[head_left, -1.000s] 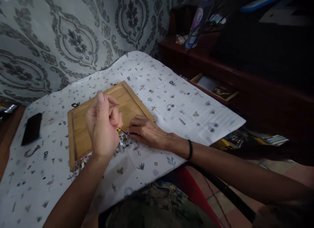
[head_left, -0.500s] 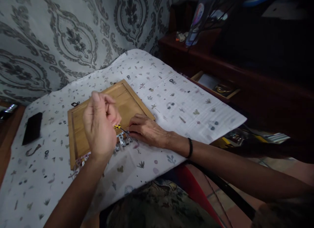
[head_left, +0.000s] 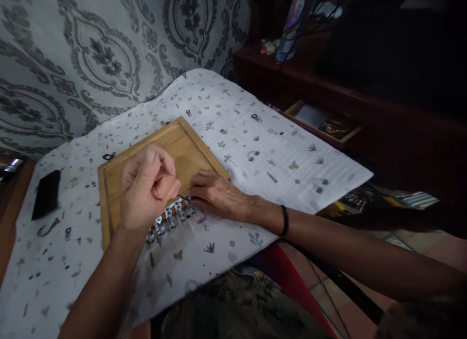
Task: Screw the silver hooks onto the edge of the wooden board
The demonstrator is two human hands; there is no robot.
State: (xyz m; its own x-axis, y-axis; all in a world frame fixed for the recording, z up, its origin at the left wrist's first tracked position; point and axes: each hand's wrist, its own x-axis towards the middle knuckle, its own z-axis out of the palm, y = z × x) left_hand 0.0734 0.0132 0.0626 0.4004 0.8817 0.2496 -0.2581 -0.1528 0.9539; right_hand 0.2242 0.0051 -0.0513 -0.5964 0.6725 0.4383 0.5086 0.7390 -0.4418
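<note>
My left hand (head_left: 146, 188) is raised over a framed wooden panel (head_left: 186, 154), its fingers curled round a screwdriver. Only the thin dark shaft (head_left: 182, 197) of the tool shows, pointing right toward the near edge; the fist hides the handle. Along that edge runs a row of shiny metal clips (head_left: 170, 219), some of them behind my left wrist. At the right end of the row rests my right hand (head_left: 219, 195), fingers pinched together beside the shaft's tip. Whatever sits between those fingertips is hidden.
A patterned white cloth (head_left: 233, 134) covers the table. On its left lies a flat black rectangle (head_left: 46, 195). Behind to the right, a dark red desk (head_left: 251, 69) carries a bottle (head_left: 290, 32), with an open drawer (head_left: 328, 125) below. A patterned curtain (head_left: 105, 52) hangs at the back.
My left fist has turned and sunk slightly, so the screwdriver's yellow and black part no longer shows. More of the clips have come into sight. My right hand stays in place.
</note>
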